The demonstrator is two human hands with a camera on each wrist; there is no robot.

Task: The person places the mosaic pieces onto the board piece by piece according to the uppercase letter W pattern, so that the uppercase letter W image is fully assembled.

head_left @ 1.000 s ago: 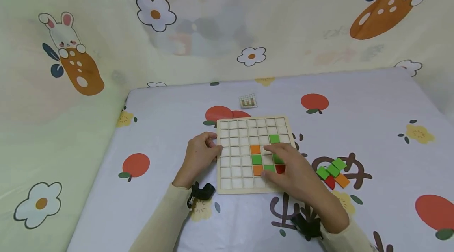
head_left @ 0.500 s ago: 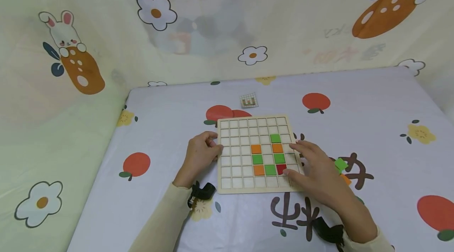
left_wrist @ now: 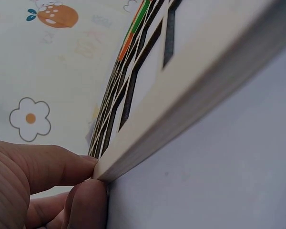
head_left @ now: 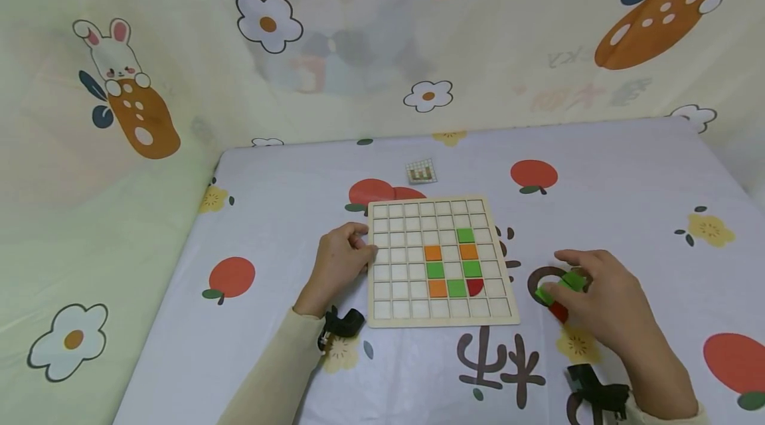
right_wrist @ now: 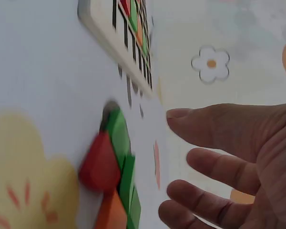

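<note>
A wooden grid board (head_left: 396,290) lies on the table, holding several green and orange square tiles and a red round-edged piece (head_left: 475,287). My left hand (head_left: 340,257) pinches the board's left edge between thumb and finger; the left wrist view shows the fingertips (left_wrist: 88,164) against the rim. Over a small pile to the right of the board hovers my right hand (head_left: 612,299), its fingers spread apart and holding nothing. Green tiles (right_wrist: 118,136), a red piece (right_wrist: 100,164) and an orange tile (right_wrist: 112,213) make up this pile. From the head, the hand partly hides them.
A small card (head_left: 421,172) with a printed grid pattern lies behind the board. The table carries a white cloth (head_left: 287,212) printed with fruit and flowers. A patterned curtain (head_left: 358,80) hangs along the back and left sides.
My right hand has left the board and moved right to the loose pile. An orange tile now shows in the cell it covered. The left hand stays at the board's edge.
</note>
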